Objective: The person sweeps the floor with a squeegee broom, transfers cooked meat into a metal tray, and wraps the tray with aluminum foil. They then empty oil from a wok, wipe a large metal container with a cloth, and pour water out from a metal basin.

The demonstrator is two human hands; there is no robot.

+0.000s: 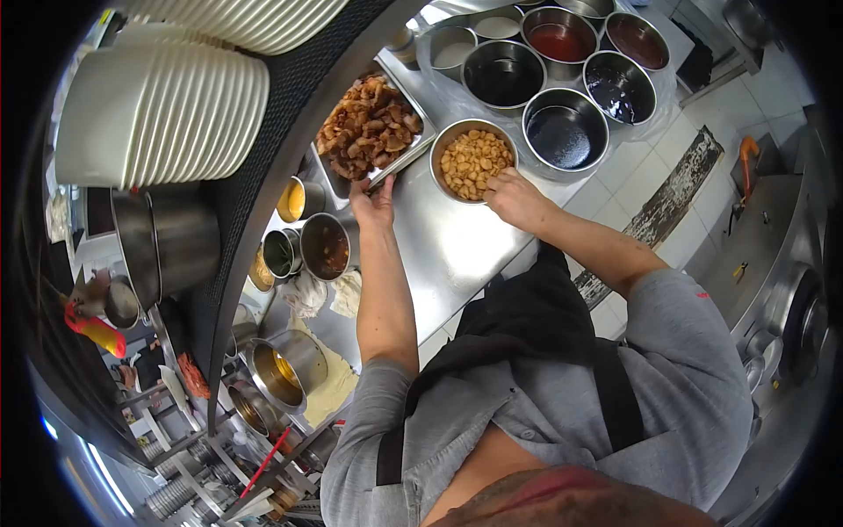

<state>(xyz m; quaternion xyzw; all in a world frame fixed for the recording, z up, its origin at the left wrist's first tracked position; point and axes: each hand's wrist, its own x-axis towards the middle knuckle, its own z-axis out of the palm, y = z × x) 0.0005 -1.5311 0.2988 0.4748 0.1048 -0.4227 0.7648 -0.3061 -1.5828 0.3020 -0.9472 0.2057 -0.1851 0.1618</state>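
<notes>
My left hand grips the near edge of a metal tray, its fingers closed at the rim. Browned fried pieces, perhaps meat, are heaped in the tray. To the right, a round steel bowl stands on the counter, filled with small golden-yellow chunks. At the bowl's near right rim is my right hand, fingers bent and closed over the edge; the fingertips are partly hidden against the chunks.
Several steel pots of dark, red and white liquids, including a dark-liquid pot, stand beyond the bowl. Small pots and cloths lie left of my left arm. A shelf holds stacked white bowls. The steel counter lies before me.
</notes>
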